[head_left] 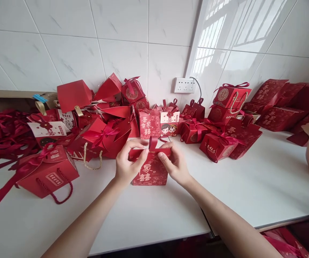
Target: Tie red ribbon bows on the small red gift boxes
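Note:
A red paper gift box (154,172) with pale printed characters stands upright on the white table in front of me. A dark red ribbon loop (153,142) sticks up from its top edge. My left hand (129,161) grips the box's upper left corner, thumb on the front and fingers behind. At the upper right corner my right hand (174,161) holds it the same way. The fingertips behind the box are partly hidden.
Red boxes (100,139) and loose ribbons (6,132) are heaped at the left. A roped box (50,175) sits at the near left. More boxes (220,147) stand at the right, others (275,104) farther right. A white power socket (184,85) is on the tiled wall.

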`<move>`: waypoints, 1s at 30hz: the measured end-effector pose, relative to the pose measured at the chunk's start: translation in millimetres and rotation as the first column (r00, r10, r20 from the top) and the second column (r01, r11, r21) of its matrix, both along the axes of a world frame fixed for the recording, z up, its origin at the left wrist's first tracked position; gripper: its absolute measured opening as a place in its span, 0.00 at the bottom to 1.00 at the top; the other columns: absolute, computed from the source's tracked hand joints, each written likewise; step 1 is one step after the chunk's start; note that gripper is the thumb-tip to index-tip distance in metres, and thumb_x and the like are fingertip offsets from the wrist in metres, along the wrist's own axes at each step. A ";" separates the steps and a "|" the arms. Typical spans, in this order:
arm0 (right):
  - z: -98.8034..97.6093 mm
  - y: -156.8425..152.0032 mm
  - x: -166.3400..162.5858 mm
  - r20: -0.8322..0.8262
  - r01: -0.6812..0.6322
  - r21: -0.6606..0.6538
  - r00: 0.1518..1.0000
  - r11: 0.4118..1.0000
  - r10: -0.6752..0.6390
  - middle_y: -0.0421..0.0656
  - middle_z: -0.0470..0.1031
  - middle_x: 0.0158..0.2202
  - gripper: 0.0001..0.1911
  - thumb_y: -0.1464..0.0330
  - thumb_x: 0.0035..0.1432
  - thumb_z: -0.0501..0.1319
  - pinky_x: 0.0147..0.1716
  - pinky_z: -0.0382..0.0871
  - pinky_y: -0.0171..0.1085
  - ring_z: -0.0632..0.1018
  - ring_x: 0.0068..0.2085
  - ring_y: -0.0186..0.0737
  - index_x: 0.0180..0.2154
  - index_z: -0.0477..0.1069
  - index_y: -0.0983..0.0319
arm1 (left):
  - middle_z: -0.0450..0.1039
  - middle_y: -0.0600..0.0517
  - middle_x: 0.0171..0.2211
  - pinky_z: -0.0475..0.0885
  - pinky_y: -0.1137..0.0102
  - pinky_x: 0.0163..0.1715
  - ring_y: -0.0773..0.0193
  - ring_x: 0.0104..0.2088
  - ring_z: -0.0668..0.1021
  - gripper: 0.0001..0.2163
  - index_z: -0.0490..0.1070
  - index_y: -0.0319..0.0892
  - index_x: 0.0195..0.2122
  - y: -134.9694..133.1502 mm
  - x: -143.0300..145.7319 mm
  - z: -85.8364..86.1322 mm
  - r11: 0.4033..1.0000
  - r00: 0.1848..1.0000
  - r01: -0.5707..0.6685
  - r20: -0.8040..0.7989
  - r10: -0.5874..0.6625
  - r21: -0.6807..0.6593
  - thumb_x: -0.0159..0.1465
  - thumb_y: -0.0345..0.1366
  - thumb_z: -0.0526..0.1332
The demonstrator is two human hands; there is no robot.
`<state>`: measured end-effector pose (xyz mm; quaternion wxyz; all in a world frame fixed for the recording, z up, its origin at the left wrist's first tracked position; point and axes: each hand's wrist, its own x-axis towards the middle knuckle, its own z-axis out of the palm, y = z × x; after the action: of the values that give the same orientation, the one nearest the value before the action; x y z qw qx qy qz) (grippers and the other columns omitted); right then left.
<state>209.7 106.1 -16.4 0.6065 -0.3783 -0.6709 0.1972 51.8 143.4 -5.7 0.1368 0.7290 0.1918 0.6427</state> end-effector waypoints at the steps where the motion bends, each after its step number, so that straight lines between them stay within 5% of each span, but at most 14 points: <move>1: -0.1 -1.6 -2.1 -0.003 -0.002 -0.014 1.000 1.000 0.002 0.38 0.66 0.27 0.07 0.64 0.61 0.56 0.26 0.62 0.34 0.65 0.25 0.33 0.32 0.63 0.59 | 0.76 0.51 0.36 0.75 0.70 0.39 0.65 0.38 0.79 0.04 0.67 0.42 0.34 -1.1 -0.4 1.4 0.999 1.000 -0.010 -0.007 0.010 0.046 0.60 0.28 0.62; 17: 0.0 -7.8 -15.8 -0.080 0.132 -0.081 0.987 0.988 -0.138 0.37 0.66 0.25 0.09 0.63 0.57 0.59 0.26 0.64 0.33 0.67 0.26 0.34 0.29 0.61 0.59 | 0.77 0.50 0.36 0.75 0.72 0.36 0.67 0.37 0.79 0.09 0.73 0.42 0.38 -5.6 0.0 3.8 0.977 0.995 0.024 -0.100 -0.003 0.211 0.61 0.22 0.57; 20: -0.3 -8.3 -15.0 -0.080 0.129 -0.088 0.987 0.988 -0.136 0.36 0.66 0.25 0.09 0.62 0.56 0.59 0.25 0.63 0.33 0.67 0.26 0.33 0.29 0.61 0.59 | 0.78 0.51 0.34 0.76 0.73 0.33 0.66 0.35 0.80 0.04 0.69 0.41 0.34 -7.6 2.0 2.5 0.989 0.999 0.020 -0.049 -0.013 0.145 0.59 0.27 0.62; 24: 0.6 -8.6 -14.0 -0.107 0.107 -0.103 0.987 0.989 -0.118 0.36 0.65 0.24 0.11 0.61 0.56 0.60 0.24 0.63 0.33 0.66 0.24 0.33 0.28 0.61 0.59 | 0.78 0.53 0.30 0.75 0.74 0.30 0.68 0.30 0.80 0.10 0.61 0.42 0.27 -9.6 5.2 0.9 0.999 1.000 0.007 0.020 -0.007 0.043 0.58 0.27 0.64; 30: 3.1 -9.6 -14.5 -0.118 0.126 -0.134 0.983 0.983 -0.142 0.35 0.63 0.22 0.12 0.61 0.56 0.59 0.23 0.62 0.33 0.65 0.24 0.32 0.27 0.60 0.59 | 0.74 0.52 0.30 0.74 0.74 0.32 0.69 0.33 0.78 0.06 0.69 0.41 0.34 -7.9 4.5 2.9 0.984 0.998 0.038 -0.057 -0.028 0.172 0.60 0.23 0.61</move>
<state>195.2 96.5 -13.3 0.6349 -0.4470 -0.5899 0.2215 56.4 135.5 -2.8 0.0785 0.7584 0.1270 0.6344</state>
